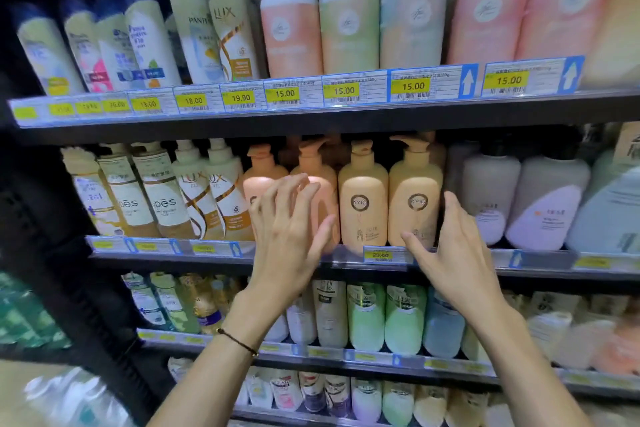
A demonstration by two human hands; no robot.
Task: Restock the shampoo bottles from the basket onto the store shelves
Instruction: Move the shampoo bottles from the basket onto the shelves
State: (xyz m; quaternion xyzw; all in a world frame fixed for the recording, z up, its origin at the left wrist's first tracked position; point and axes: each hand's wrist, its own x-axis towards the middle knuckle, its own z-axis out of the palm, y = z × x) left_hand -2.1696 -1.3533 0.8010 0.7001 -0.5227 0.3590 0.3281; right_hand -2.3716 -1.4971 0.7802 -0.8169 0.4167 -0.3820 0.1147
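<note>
- The 25.00 price tag [380, 255] is clipped to the front edge of the middle shelf [540, 258].
- Directly above the tag, the left yellow bottle [363, 208] and the right yellow bottle [415, 198] stand upright, side by side. Both are pump bottles marked KYIO.
- Up and left of the tag, two peach bottles [263, 180] stand in the same row. The nearer one is just beside the left yellow bottle.
- The left hand [291, 229] is up and left of the tag, in front of the nearer peach bottle. It is released, with fingers spread and slightly bent, grasping nothing. Whether its fingertips touch the bottle cannot be told.
- The right hand [453, 253] is just right of the tag, also released. Its thumb reaches toward the low front of the right yellow bottle, and its fingers rise straight along that bottle's right side.
- A thin dark bracelet [239, 341] circles the left wrist, below and left of the tag.
</note>
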